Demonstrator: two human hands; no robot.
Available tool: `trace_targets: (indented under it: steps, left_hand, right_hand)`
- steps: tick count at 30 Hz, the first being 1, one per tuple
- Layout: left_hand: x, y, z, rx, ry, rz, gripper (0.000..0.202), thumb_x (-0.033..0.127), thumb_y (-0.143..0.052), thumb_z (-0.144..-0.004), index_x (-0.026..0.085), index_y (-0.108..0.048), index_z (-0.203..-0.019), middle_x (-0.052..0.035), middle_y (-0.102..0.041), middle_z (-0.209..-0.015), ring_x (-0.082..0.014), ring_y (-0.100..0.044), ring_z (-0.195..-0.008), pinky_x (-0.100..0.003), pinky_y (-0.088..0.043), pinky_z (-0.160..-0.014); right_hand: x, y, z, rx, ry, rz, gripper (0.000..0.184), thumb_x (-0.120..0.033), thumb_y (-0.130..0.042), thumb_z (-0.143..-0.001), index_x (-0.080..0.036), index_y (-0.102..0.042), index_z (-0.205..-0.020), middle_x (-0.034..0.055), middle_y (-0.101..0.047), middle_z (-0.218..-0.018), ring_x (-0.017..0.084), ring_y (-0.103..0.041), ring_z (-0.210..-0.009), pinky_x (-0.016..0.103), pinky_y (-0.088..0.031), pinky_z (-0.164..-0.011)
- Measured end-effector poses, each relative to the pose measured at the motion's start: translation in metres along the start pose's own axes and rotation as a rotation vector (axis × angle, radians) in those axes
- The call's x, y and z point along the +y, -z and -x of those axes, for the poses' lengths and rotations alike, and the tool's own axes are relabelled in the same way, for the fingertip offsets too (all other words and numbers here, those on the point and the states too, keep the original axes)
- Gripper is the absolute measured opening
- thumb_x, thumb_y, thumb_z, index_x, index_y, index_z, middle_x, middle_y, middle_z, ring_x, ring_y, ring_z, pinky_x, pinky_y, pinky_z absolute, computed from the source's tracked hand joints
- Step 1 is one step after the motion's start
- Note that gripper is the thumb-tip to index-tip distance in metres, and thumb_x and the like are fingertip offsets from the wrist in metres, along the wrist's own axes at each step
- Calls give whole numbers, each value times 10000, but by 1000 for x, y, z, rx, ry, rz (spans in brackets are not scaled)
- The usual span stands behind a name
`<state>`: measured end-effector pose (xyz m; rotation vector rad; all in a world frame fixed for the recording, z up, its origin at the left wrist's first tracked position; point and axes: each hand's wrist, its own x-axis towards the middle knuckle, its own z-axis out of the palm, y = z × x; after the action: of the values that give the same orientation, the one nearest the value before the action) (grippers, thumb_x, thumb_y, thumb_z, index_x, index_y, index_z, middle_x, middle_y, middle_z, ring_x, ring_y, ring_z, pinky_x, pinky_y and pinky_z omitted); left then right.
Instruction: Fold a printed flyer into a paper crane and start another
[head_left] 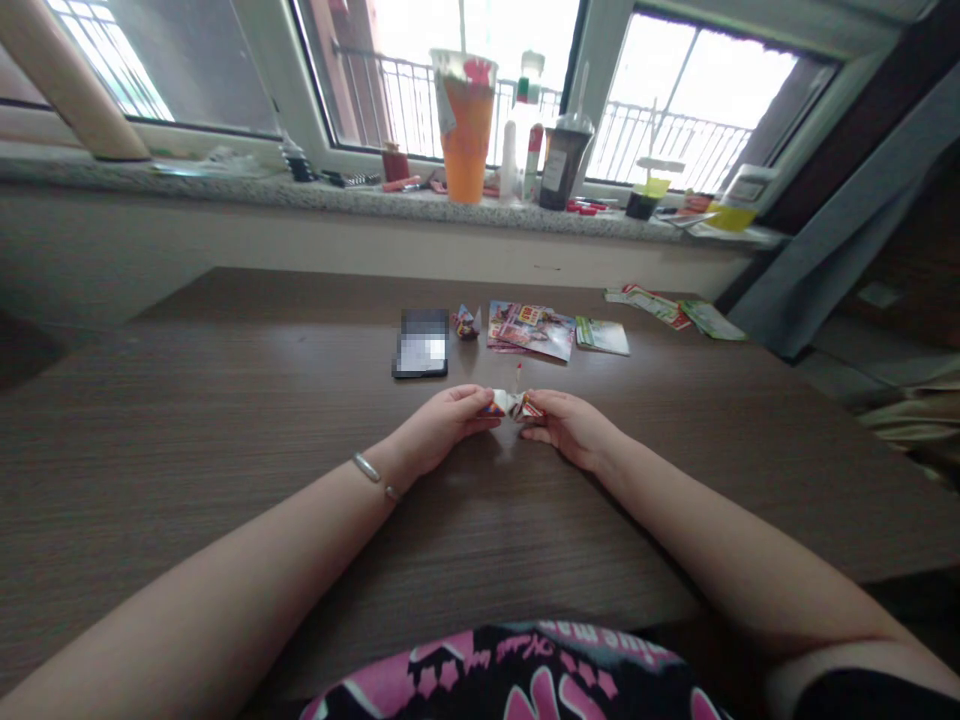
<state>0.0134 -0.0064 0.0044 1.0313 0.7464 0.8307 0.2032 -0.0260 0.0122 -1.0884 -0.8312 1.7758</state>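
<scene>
Between my two hands, over the middle of the table, is a small origami paper crane folded from printed paper. A thin point with a red tip stands up from its middle. My left hand, with a silver bangle at the wrist, pinches its left side between thumb and fingers. On the right side, my right hand pinches the other wing in the same way. My fingers cover parts of both wings. Just beyond my hands, another folded paper figure sits beside a dark tablet or phone with a blurred screen.
Printed leaflets and a small stack of paper lie on the brown table. More paper strips are at the far right. Cups, including an orange drink, and bottles line the stone windowsill.
</scene>
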Motion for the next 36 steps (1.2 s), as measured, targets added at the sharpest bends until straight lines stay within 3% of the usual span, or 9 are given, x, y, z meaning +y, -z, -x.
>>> trace_targets:
  steps: [5, 11, 15, 20, 28, 31, 36]
  left_hand:
    - [0, -1, 1, -29, -10, 41, 291, 392, -720, -756, 122, -650, -839, -89, -695, -877, -178, -642, -843, -326, -489, -858]
    - [-1, -3, 0, -25, 5, 44, 298, 402, -732, -737, 130, -648, -824, -77, -692, -850, -173, -638, -811, -322, -493, -835]
    - [-1, -3, 1, -27, 27, 66, 289, 375, -760, -713, 130, -648, -818, -56, -681, -840, -146, -626, -784, -302, -484, -827]
    - [-1, -3, 2, -76, 45, 117, 313, 383, -779, -690, 130, -654, -825, -46, -677, -850, -141, -620, -790, -281, -481, -788]
    - [-1, -4, 1, -40, 29, 149, 261, 352, -743, -737, 127, -629, -806, -40, -658, -802, -138, -614, -755, -293, -491, -799]
    - [-1, -3, 2, -39, -6, 142, 259, 350, -735, -748, 126, -612, -787, -34, -652, -795, -129, -610, -751, -280, -495, -787]
    - [0, -1, 2, -68, -2, 166, 252, 322, -754, -732, 121, -607, -775, -27, -648, -788, -122, -606, -744, -266, -506, -746]
  right_hand:
    - [0, -1, 0, -22, -28, -52, 94, -222, -617, -801, -165, -691, -813, 39, -708, -832, 130, -622, -750, 243, -523, -688]
    - [2, -4, 0, -74, -2, 33, 134, -279, -620, -827, -170, -687, -789, 22, -681, -764, 122, -593, -680, 243, -496, -636]
    - [1, -3, 1, -58, -15, -103, 118, -229, -592, -838, -174, -688, -798, 7, -690, -758, 112, -602, -678, 247, -498, -690]
    - [1, -3, 0, -128, -52, -237, 200, -237, -519, -888, -149, -691, -837, 32, -716, -829, 115, -642, -757, 241, -502, -767]
    - [7, -2, -6, -37, 19, -141, 76, -236, -684, -786, -178, -639, -769, -12, -673, -695, 90, -595, -586, 206, -503, -597]
    - [7, 0, -5, -103, 47, -113, 133, -234, -733, -740, -172, -616, -731, -26, -650, -659, 79, -578, -560, 188, -497, -556]
    - [6, 4, -4, -234, 40, -136, 112, -245, -710, -777, -163, -635, -791, -5, -669, -725, 88, -597, -620, 207, -517, -616]
